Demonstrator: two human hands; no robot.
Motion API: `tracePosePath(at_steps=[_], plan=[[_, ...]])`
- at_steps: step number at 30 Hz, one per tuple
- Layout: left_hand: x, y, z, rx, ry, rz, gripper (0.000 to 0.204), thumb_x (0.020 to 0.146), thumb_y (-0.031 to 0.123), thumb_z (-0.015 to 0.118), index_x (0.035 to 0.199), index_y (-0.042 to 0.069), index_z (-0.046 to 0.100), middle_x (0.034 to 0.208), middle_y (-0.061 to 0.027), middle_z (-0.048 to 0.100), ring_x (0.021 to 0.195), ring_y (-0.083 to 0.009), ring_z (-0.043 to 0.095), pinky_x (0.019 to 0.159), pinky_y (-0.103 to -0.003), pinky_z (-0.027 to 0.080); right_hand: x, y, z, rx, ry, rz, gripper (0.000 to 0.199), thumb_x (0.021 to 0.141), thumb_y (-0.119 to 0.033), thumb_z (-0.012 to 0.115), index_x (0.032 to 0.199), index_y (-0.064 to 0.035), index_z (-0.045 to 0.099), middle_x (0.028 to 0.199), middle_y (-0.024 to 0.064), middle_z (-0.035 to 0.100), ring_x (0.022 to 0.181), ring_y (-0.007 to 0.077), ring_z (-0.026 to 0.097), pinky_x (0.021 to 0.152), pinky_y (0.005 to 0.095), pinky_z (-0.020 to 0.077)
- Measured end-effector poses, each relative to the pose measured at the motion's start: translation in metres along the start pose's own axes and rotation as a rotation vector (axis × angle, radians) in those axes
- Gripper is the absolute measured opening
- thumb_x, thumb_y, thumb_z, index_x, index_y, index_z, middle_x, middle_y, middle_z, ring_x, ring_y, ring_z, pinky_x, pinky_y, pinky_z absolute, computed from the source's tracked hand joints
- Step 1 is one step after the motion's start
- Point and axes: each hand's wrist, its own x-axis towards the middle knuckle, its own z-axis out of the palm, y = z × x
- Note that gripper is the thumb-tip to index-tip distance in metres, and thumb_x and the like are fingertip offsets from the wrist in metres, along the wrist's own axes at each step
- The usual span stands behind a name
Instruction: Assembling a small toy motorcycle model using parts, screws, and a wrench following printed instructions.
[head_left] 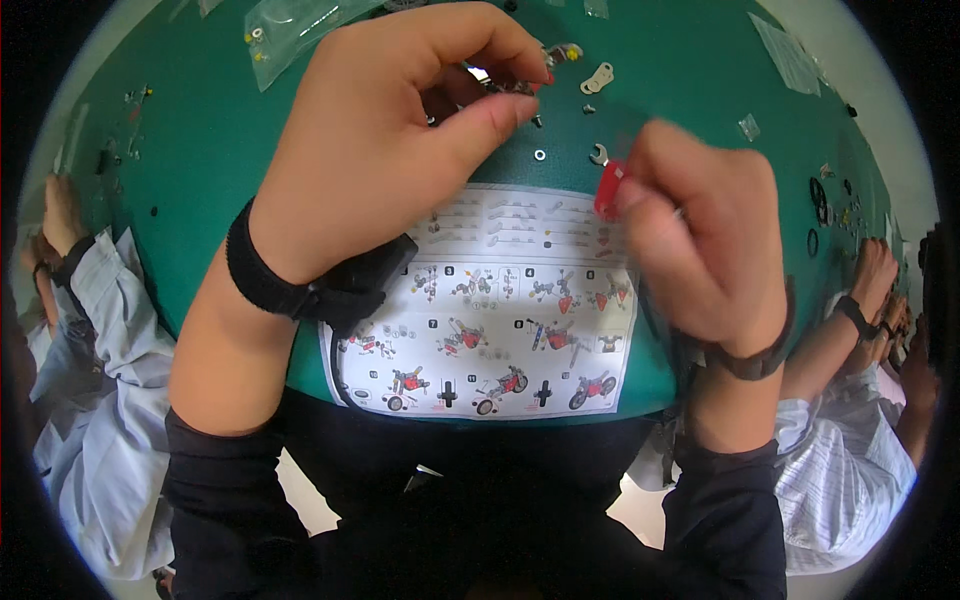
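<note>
My left hand (400, 120) is closed around a small model assembly (515, 88) of dark metal and red parts, mostly hidden behind the fingers. A silver piece with a yellow tip (568, 53) shows just past its fingertips. Over the right side of the printed instruction sheet (480, 335), my right hand (705, 240) pinches a flat red plastic piece (608, 190) between thumb and fingers, slightly blurred. A small open-ended metal spanner (599, 154) shows beside the red piece's upper end; whether they touch I cannot tell.
On the green tabletop (215, 150) lie a perforated metal plate (597, 79), a small screw (589, 109) and a washer (540, 155). Clear plastic bags (295, 35) are at the back. Black rings (812, 242) lie at right. Other people's hands (875, 275) rest at both sides.
</note>
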Motion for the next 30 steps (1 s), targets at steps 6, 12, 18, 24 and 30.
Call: tracePosePath(at_steps=[6,12,18,24,30], plan=[[-0.001,-0.005,0.002,0.084,0.013,0.051,0.01,0.088,-0.008,0.064,0.096,-0.003,0.062,0.096,-0.0071,0.07,0.089,-0.0122,0.069,0.08,-0.025,0.055,-0.005,0.005,0.005,-0.381,-0.355,-0.054,0.014,0.078,-0.009,0.069,0.068,-0.0022,0.062,0.057,0.0148,0.057,0.053,0.0345,0.059,0.05,0.0412,0.0456],[0.001,-0.009,-0.003,0.361,-0.008,0.156,0.013,0.083,-0.007,0.068,0.092,-0.001,0.062,0.083,-0.0076,0.069,0.076,-0.0145,0.07,0.068,-0.027,0.054,-0.001,0.009,0.009,-0.368,-0.348,-0.026,0.017,0.081,-0.014,0.071,0.071,-0.002,0.064,0.059,0.0154,0.06,0.055,0.0352,0.061,0.052,0.0412,0.0459],[0.002,-0.009,-0.011,0.55,-0.022,0.163,0.017,0.079,-0.004,0.072,0.093,0.002,0.063,0.079,-0.0087,0.067,0.065,-0.0167,0.065,0.059,-0.028,0.048,0.0,0.01,0.008,-0.383,-0.246,0.028,0.02,0.087,-0.015,0.072,0.074,-0.0014,0.064,0.058,0.0149,0.058,0.051,0.0324,0.06,0.049,0.0374,0.0434],[-0.001,-0.008,-0.015,0.504,-0.028,0.146,0.022,0.081,-0.004,0.071,0.101,0.004,0.067,0.084,-0.0048,0.07,0.062,-0.0102,0.061,0.056,-0.025,0.045,0.0,0.009,0.006,-0.349,-0.107,0.018,0.016,0.089,-0.014,0.073,0.081,-0.0008,0.069,0.055,0.0114,0.055,0.045,0.0209,0.055,0.047,0.0297,0.0392],[0.0,0.0,-0.012,0.306,0.087,0.027,0.028,0.081,0.003,0.076,0.108,0.002,0.07,0.093,-0.0034,0.074,0.063,-0.0053,0.057,0.054,-0.023,0.043,-0.001,0.005,0.012,-0.169,-0.002,-0.019,0.015,0.091,-0.012,0.07,0.082,0.0009,0.069,0.058,0.0097,0.057,0.047,0.0172,0.054,0.048,0.0276,0.0396]])
